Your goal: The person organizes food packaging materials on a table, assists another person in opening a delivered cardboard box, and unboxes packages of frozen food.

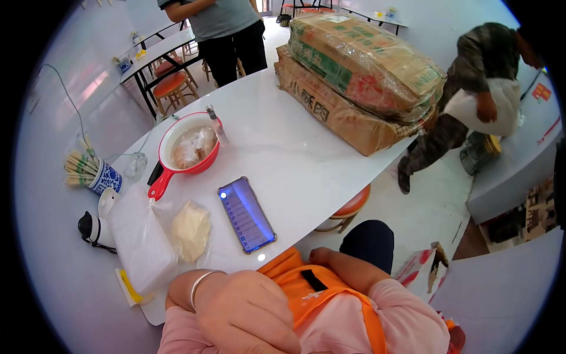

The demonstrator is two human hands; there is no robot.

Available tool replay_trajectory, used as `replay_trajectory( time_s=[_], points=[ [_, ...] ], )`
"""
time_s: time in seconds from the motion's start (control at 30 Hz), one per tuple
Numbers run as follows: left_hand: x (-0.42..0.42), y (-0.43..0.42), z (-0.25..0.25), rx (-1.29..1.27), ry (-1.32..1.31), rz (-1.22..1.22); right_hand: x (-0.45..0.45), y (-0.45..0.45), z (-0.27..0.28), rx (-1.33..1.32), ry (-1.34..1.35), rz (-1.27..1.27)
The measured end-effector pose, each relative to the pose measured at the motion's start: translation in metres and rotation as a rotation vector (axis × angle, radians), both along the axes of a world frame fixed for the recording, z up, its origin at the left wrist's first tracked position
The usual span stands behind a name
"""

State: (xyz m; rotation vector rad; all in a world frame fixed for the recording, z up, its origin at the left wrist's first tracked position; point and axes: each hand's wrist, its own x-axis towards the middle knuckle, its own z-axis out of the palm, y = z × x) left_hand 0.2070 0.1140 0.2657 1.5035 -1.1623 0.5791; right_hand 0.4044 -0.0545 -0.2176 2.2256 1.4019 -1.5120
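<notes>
My left hand (247, 310), a bracelet on its wrist, is raised close to the camera. Its back faces me and the fingers curl together; the fingertips run out of view. My right hand (320, 255) shows only partly at the end of the forearm by the table's near edge, its fingers hidden. A phone (246, 215) with a lit screen lies on the white table (283, 165). Left of it are a clear bag with something pale yellow (191, 230) and a bag of white containers (141, 242). Farther back stands a red-handled pan (160, 187) holding liquid and wrapped pieces.
Large taped cartons (354, 76) are stacked at the table's far right. A chopstick holder (106, 177) and a white jug (101, 229) stand at the left edge. One person (227, 29) stands beyond the table; another (471, 94) bends with a white sack at right.
</notes>
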Motion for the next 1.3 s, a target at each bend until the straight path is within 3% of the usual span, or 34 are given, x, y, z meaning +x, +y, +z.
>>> replay_trajectory(
  time_s=[0.2,0.3,0.37,0.6,0.77,0.97,1.3],
  points=[
    [-0.001,0.0,0.0,-0.026,-0.013,0.012,0.001,-0.001,-0.009,0.016,-0.013,0.001],
    [-0.001,0.004,0.0,0.039,0.061,-0.115,0.001,-0.002,-0.008,0.027,-0.004,0.004],
    [-0.001,-0.002,0.001,-0.004,-0.005,-0.001,0.002,-0.003,-0.015,0.047,-0.006,0.003],
    [0.0,-0.01,-0.001,0.053,0.025,-0.068,0.001,-0.005,0.006,0.07,-0.016,-0.039],
    [-0.007,-0.014,0.0,0.012,0.047,0.032,0.001,-0.007,-0.007,0.098,-0.021,-0.038],
    [-0.002,-0.006,0.007,0.113,0.113,-0.141,-0.002,-0.008,-0.012,0.083,-0.033,-0.076],
    [0.006,-0.003,0.007,0.213,0.161,-0.365,-0.003,-0.011,0.026,0.108,-0.03,-0.093]
  ],
)
